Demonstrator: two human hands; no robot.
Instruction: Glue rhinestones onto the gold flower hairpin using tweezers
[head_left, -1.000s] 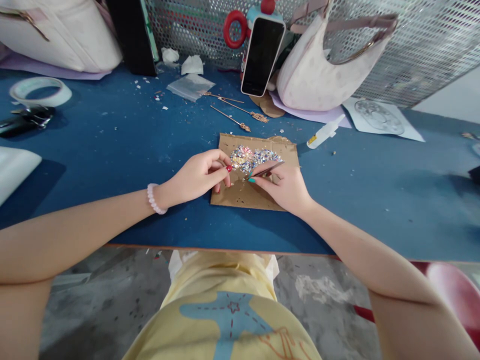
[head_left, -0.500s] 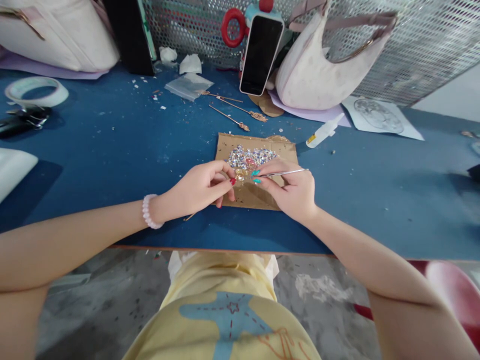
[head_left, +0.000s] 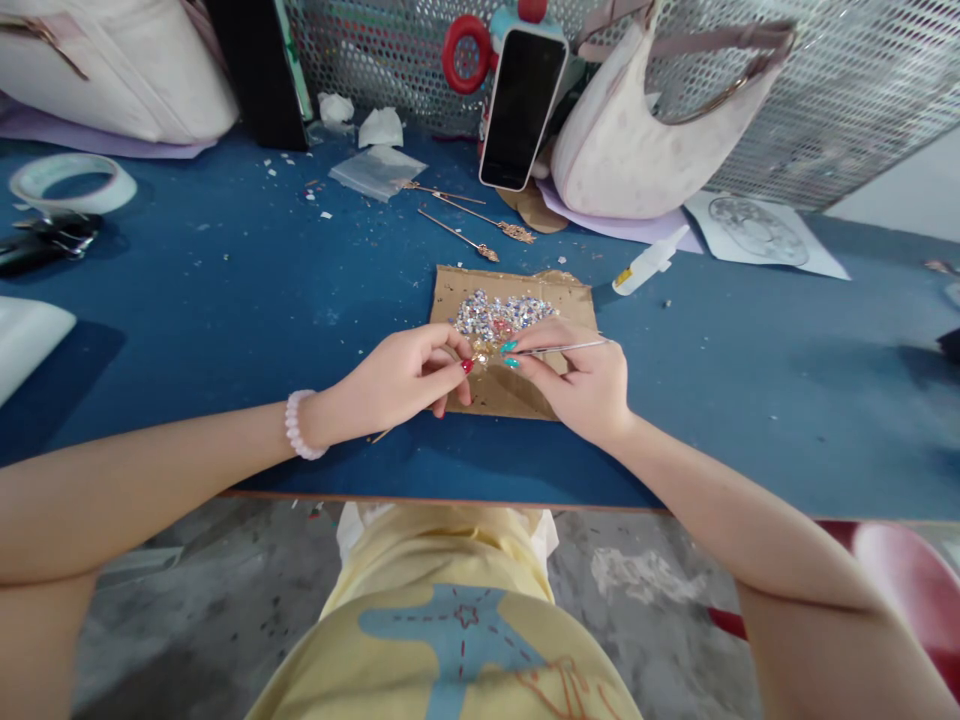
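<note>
My left hand (head_left: 420,372) is closed, pinching a gold hairpin by its ornament (head_left: 482,352); the far end of its thin stick (head_left: 381,435) shows below the hand. In my right hand (head_left: 581,378) are slim silver tweezers (head_left: 559,348), held between thumb and fingers, their tips hidden near the ornament. Both hands are over a piece of cardboard (head_left: 517,398). Just beyond the fingers lies a pile of small sparkling rhinestones (head_left: 480,312), with a few reddish ones among them.
Several gold hairpins (head_left: 465,238) lie behind the cardboard, near a plastic bag (head_left: 379,172). A glue bottle (head_left: 649,262) lies to the right. At the back stand a phone (head_left: 523,108) and a pale handbag (head_left: 637,150). A tape roll (head_left: 73,183) is at left.
The tweezers have tilted slightly, and their rear end sticks out less past my right hand. My left hand has hardly moved and keeps its hold on the hairpin.
</note>
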